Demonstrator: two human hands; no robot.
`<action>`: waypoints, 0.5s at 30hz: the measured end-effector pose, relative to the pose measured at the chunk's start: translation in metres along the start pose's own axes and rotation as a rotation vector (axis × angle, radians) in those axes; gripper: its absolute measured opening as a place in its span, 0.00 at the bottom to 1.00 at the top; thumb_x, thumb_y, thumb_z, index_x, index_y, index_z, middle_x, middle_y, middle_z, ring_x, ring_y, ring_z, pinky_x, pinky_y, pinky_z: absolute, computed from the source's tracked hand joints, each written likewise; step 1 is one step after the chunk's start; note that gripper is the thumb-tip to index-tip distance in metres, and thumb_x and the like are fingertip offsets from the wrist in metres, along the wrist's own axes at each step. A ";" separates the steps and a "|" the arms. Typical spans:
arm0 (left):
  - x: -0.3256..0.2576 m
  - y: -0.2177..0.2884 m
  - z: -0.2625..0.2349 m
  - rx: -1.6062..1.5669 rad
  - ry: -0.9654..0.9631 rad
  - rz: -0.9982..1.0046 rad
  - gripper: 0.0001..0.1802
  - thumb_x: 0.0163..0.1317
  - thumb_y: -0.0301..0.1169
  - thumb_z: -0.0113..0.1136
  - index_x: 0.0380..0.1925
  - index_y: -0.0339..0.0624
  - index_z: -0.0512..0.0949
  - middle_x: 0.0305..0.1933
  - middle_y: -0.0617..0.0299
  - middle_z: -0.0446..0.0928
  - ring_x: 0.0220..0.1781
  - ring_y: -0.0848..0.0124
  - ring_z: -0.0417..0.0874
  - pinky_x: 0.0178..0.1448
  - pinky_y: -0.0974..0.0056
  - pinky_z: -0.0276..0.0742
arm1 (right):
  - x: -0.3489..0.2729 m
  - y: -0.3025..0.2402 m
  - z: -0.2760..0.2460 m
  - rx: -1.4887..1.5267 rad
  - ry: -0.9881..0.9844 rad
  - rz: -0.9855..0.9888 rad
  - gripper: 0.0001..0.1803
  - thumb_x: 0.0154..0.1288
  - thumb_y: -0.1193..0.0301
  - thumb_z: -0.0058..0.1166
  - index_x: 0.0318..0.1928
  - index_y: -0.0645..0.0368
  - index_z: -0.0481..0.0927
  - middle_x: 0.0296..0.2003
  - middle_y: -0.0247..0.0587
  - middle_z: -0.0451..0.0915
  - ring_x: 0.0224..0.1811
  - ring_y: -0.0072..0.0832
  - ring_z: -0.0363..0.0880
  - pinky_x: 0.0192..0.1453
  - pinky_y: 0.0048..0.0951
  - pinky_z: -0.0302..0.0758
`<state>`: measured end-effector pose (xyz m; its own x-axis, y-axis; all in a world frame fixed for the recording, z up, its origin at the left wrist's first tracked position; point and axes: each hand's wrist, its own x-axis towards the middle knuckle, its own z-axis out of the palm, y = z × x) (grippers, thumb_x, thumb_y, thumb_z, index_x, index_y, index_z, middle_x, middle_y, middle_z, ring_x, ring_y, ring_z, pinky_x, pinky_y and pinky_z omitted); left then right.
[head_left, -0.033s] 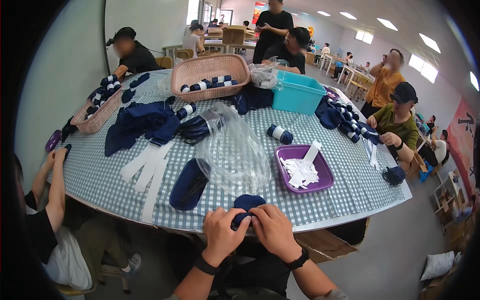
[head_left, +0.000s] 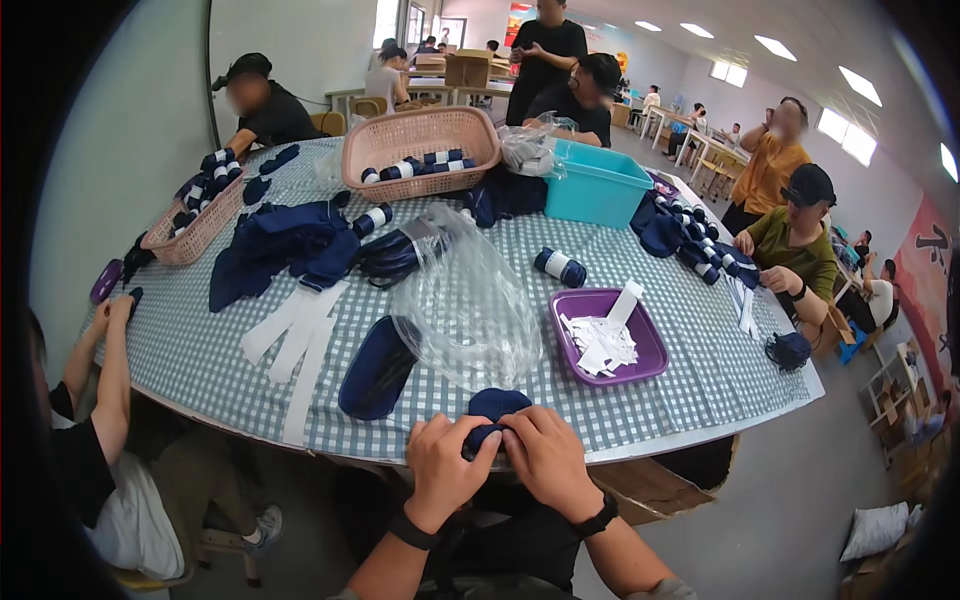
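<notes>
Fingers of L hand (head_left: pixel 447 467) & R hand (head_left: pixel 548 458) pinch a small navy cloth roll (head_left: pixel 478 438) btwn them; a navy flap (head_left: pixel 500 402), maybe its end, lies just past the fingertips. Roll's prob. light, soft, squishy, hard to break, could come loose, so best hold both ends. Purple tray (head_left: pixel 652 352) w/ white strips (head_left: pixel 600 346): ahead & right of fingers, apart.

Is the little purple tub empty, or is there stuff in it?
Not empty: the purple tub holds a pile of white strips. Purple shows around them, so it isn't full either.
</notes>
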<state>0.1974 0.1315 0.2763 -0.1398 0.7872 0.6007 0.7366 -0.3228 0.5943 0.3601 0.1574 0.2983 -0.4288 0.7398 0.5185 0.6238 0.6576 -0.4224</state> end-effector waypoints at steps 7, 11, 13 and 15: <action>0.002 -0.002 0.004 -0.031 0.025 0.067 0.08 0.54 0.38 0.71 0.30 0.49 0.87 0.20 0.63 0.74 0.25 0.64 0.73 0.35 0.59 0.63 | 0.004 0.003 0.006 -0.083 -0.025 0.006 0.04 0.68 0.71 0.53 0.39 0.57 0.79 0.34 0.42 0.75 0.39 0.43 0.74 0.43 0.42 0.70; 0.002 -0.001 0.001 -0.012 0.040 0.070 0.08 0.53 0.38 0.71 0.30 0.49 0.87 0.20 0.63 0.73 0.25 0.63 0.73 0.34 0.59 0.63 | 0.006 -0.001 0.009 -0.132 -0.053 0.017 0.04 0.69 0.71 0.53 0.37 0.57 0.77 0.33 0.43 0.76 0.38 0.43 0.74 0.43 0.43 0.69; 0.002 0.000 0.000 0.006 0.037 0.061 0.07 0.53 0.38 0.71 0.29 0.49 0.87 0.20 0.63 0.73 0.25 0.63 0.73 0.34 0.59 0.63 | 0.006 -0.001 0.009 -0.152 -0.063 0.012 0.04 0.69 0.71 0.53 0.37 0.58 0.76 0.33 0.43 0.76 0.37 0.43 0.75 0.43 0.43 0.69; 0.002 -0.001 0.001 0.004 0.044 0.052 0.07 0.52 0.37 0.71 0.29 0.49 0.87 0.20 0.63 0.73 0.25 0.63 0.73 0.34 0.59 0.63 | 0.007 0.000 0.010 -0.157 -0.063 0.000 0.05 0.69 0.71 0.53 0.36 0.58 0.75 0.32 0.43 0.76 0.37 0.43 0.75 0.42 0.43 0.69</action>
<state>0.1968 0.1339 0.2760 -0.1302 0.7457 0.6535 0.7461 -0.3605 0.5599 0.3502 0.1637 0.2944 -0.4657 0.7506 0.4688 0.7164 0.6307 -0.2982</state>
